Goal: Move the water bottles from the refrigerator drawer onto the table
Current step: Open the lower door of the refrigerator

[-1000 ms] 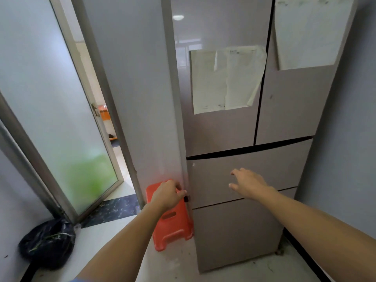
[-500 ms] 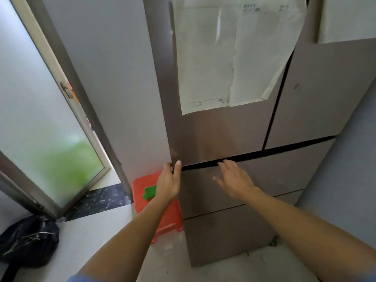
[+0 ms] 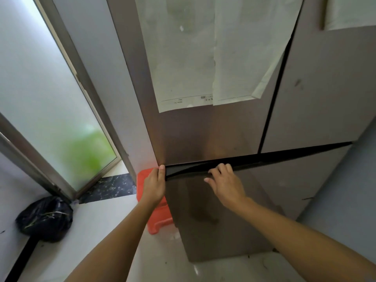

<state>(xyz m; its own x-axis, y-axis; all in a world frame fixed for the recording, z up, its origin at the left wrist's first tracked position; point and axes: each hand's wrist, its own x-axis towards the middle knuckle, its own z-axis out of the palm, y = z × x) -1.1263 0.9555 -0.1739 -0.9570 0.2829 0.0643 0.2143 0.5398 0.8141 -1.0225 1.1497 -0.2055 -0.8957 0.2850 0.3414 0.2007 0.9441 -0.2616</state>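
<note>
Fingers of the right hand [image 3: 227, 184] are hooking over the top lip of the refrigerator drawer [image 3: 274, 186], while the left hand [image 3: 153, 187] is pinching its left corner, thumb lying on the front. A dark gap is showing above the panel. Water bottles are not showing; presumably they are lying inside. Stiff, wide and probably heavy when loaded, the drawer is calling for an even pull from 2 hands along that lip.
</note>
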